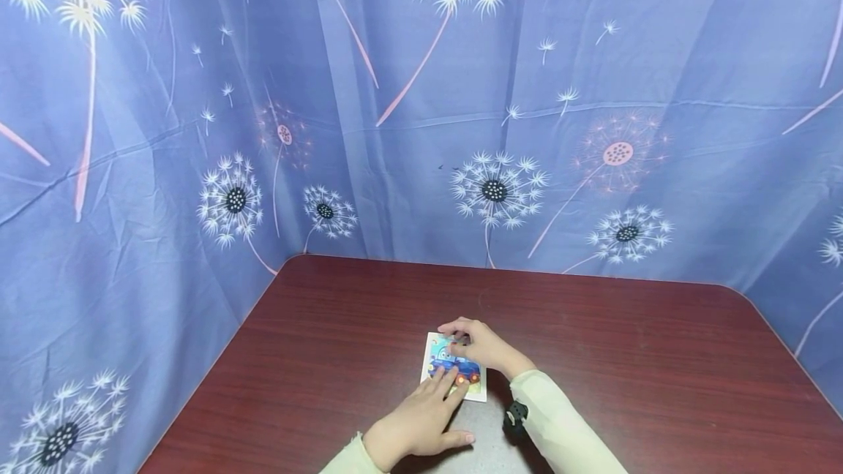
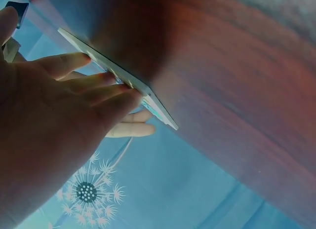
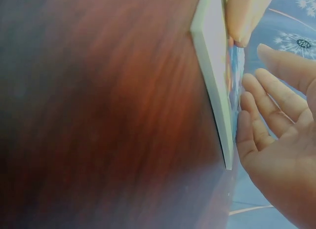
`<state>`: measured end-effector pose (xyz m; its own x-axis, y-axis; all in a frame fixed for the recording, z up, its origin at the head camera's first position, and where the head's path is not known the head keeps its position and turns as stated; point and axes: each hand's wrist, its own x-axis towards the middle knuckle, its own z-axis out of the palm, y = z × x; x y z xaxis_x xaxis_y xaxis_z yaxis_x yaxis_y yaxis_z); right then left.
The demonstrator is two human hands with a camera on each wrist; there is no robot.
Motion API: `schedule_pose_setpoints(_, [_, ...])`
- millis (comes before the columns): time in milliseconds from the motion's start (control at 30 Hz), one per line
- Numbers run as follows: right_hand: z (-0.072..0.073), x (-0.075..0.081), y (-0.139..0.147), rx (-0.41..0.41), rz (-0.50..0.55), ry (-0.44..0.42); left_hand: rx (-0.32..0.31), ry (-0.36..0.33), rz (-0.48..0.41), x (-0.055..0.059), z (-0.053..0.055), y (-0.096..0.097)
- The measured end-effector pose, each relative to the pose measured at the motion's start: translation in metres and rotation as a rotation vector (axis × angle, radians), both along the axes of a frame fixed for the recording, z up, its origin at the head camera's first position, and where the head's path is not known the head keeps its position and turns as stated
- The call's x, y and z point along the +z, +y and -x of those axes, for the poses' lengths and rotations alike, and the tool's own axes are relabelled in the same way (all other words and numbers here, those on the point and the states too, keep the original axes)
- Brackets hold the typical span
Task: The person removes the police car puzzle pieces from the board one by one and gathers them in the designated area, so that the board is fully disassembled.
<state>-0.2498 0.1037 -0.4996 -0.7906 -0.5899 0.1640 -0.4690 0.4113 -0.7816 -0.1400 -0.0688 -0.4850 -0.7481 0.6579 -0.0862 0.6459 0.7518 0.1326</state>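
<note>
A small white-edged picture board [image 1: 437, 357] with a blue cartoon car on it lies flat on the table. My left hand [image 1: 421, 419] rests on its near part, fingers straight and fingertips touching the picture, thumb spread off to the side. Over the far right part is my right hand [image 1: 484, 346], its fingers loosely bent. In the right wrist view those fingertips touch or nearly touch the picture side, the thumb stands apart and nothing is held. The left wrist view shows the board edge-on [image 2: 113, 68], with left fingertips against its face.
The dark red wooden table [image 1: 329, 335] has rounded far corners. Blue curtains [image 1: 408, 189] with dandelion prints hang behind it and along the left side. A small black device [image 1: 516, 415] is worn at the right wrist, over a pale sleeve [image 1: 566, 423].
</note>
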Motion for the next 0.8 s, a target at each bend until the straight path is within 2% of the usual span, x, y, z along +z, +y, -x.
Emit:
schedule_pose_setpoints(267, [0.001, 0.0, -0.004, -0.014, -0.034, -0.005, 0.002, 0.033, 0.013, -0.001, 0.0, 0.001])
schedule_pose_setpoints(533, [0.003, -0.002, -0.008, -0.047, -0.037, -0.058, -0.001, 0.039, 0.013, 0.0, -0.001, 0.002])
schedule_pose_setpoints(667, [0.003, -0.004, -0.01, -0.069, -0.048, -0.051, -0.001, 0.031, 0.011, 0.002, -0.001, 0.002])
schedule_pose_setpoints(800, [0.002, -0.004, -0.012, -0.075, -0.05, -0.049, 0.014, -0.007, 0.001, 0.005, -0.001, 0.002])
